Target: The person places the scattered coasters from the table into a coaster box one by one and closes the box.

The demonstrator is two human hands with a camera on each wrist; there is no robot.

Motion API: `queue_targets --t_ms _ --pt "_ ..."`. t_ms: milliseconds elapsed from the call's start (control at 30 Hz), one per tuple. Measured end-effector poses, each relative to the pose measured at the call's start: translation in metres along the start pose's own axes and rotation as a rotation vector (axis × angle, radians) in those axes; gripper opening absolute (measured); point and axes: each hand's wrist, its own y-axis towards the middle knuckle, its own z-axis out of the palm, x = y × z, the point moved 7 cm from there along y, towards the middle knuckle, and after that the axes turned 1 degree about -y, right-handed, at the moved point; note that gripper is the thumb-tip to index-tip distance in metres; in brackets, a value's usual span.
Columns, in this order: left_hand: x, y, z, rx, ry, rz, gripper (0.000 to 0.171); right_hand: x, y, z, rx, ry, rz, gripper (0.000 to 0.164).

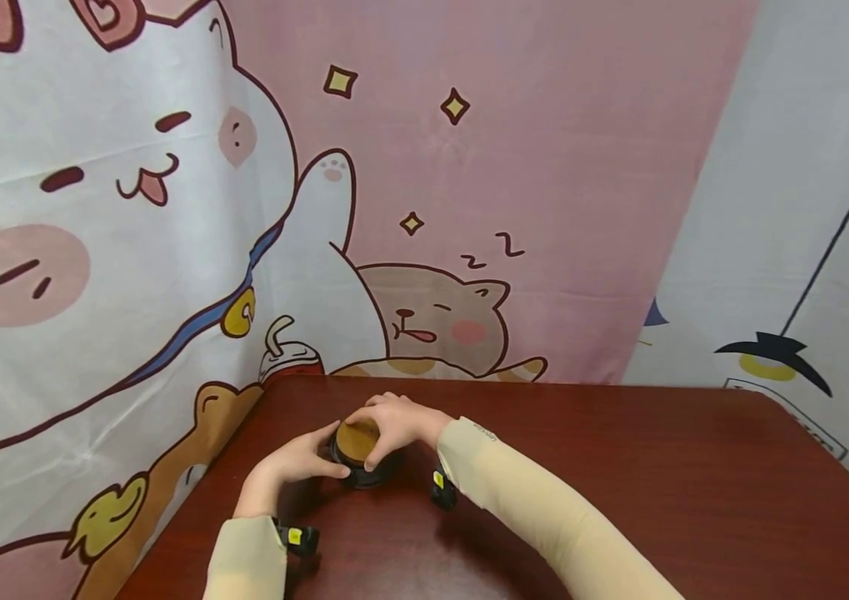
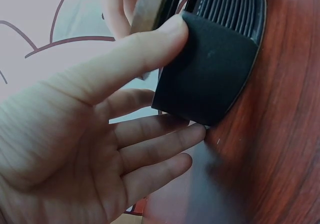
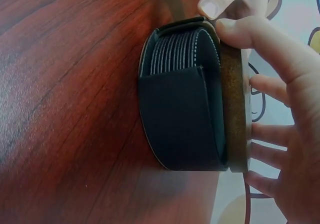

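A round black coaster holder [image 1: 367, 479] stands on the table. Through the gap in its side, a stack of thin black coasters with stitched edges [image 3: 172, 51] shows in both wrist views. My left hand [image 1: 297, 460] holds the holder, thumb on its upper rim and fingers at the far side. A round brown wooden disc [image 3: 236, 109] lies over the holder's open top, slightly tilted, with a narrow gap at one side. My right hand [image 1: 403, 421] grips this disc by its edge, thumb at the near side and fingers spread round the far side.
The dark red wooden table [image 1: 619, 475] stretches to the right of the hands. Behind it and to the left hangs a cartoon-printed cloth [image 1: 544, 167], close to the table's edges. Each wrist wears a small black camera [image 1: 302, 540].
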Motion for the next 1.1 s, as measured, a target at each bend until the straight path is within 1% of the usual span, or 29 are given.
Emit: queue_targets --t_ms 200,533,767,933,1100 --pt "-0.002 0.001 0.001 0.009 -0.003 0.005 0.095 -0.001 0.003 0.007 0.009 -0.029 0.027 0.079" --pt "-0.003 0.001 0.002 0.016 -0.009 -0.007 0.095 0.000 0.005 0.012 0.000 -0.019 0.049 0.078" --pt "-0.007 0.006 0.006 0.028 -0.025 0.001 0.095 -0.006 0.001 0.015 -0.012 -0.026 0.062 0.078" --pt "-0.006 0.006 0.006 0.022 -0.020 -0.003 0.096 -0.010 -0.003 0.015 -0.015 0.020 0.069 0.080" --pt "-0.002 0.008 0.005 0.011 -0.020 -0.015 0.095 -0.022 -0.018 0.005 -0.039 0.106 0.092 0.078"
